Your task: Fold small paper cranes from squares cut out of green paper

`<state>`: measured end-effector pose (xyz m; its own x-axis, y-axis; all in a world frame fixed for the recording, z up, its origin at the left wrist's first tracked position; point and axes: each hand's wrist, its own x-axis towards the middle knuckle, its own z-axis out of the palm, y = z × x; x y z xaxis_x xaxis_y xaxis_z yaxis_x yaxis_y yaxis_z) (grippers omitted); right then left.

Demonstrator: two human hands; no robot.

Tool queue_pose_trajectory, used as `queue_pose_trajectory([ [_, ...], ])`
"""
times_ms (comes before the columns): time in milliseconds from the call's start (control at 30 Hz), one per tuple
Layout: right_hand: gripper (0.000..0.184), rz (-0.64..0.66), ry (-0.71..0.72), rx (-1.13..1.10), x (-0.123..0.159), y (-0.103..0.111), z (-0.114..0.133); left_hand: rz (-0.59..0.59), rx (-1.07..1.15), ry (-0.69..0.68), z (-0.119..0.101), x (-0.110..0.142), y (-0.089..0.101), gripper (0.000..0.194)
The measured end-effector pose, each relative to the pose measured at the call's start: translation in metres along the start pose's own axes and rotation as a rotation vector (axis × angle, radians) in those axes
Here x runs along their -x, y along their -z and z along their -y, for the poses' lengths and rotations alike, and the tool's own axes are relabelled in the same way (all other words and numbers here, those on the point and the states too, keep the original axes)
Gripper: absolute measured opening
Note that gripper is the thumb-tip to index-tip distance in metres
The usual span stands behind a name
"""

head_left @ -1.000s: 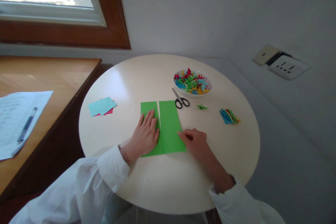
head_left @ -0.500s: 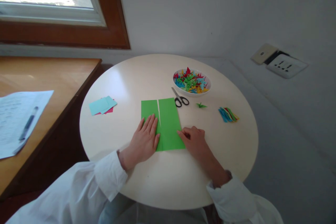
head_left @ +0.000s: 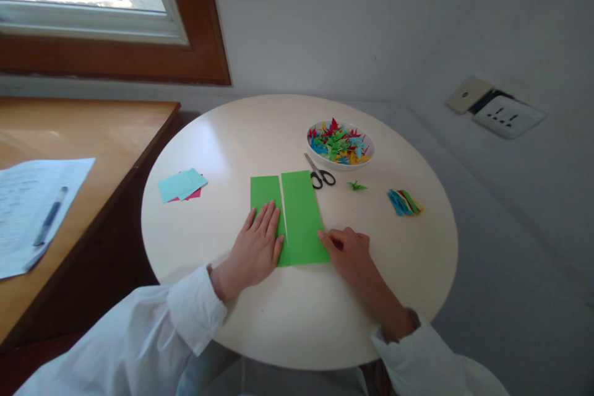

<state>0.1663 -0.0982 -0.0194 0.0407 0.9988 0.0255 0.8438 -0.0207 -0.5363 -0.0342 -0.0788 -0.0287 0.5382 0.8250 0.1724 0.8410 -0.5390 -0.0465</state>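
A green sheet of paper lies on the round table in front of me, with a narrow split running from its far edge down toward the near edge. My left hand rests flat on the left portion, fingers stretched out. At the right edge of the sheet, my right hand pinches the paper between thumb and fingers. Just beyond the sheet's far right corner lie scissors with black handles. A small green paper crane sits to their right.
A white bowl full of colourful paper cranes stands at the back. Folded paper pieces lie at the right, light blue and red paper squares at the left. A wooden desk with written sheets and a pen adjoins.
My right hand has moved slightly right with the right part of the green paper, and the split has lengthened toward me. My left hand stays flat in place.
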Motion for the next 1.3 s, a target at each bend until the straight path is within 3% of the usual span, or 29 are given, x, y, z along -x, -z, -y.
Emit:
queue_pose_trajectory([
  [300, 0.04, 0.078, -0.004, 0.01, 0.011, 0.004, 0.0, -0.026, -0.005, -0.007, 0.0, 0.001, -0.001, 0.054],
  [533, 0.043, 0.024, 0.09, -0.033, 0.008, 0.005, -0.009, -0.026, 0.001, -0.017, 0.0, 0.001, 0.0, 0.054],
  [800, 0.044, -0.001, 0.102, -0.051, 0.009, 0.002, -0.015, -0.027, -0.019, -0.011, 0.007, -0.004, -0.007, 0.055],
  [1000, 0.05, -0.059, 0.153, -0.059, 0.009, -0.003, -0.017, 0.003, -0.023, 0.087, 0.037, -0.043, -0.02, 0.056],
  [1300, 0.051, -0.139, 0.151, -0.045, 0.009, -0.016, -0.024, 0.119, -0.004, 0.056, 0.088, -0.116, -0.029, 0.058],
])
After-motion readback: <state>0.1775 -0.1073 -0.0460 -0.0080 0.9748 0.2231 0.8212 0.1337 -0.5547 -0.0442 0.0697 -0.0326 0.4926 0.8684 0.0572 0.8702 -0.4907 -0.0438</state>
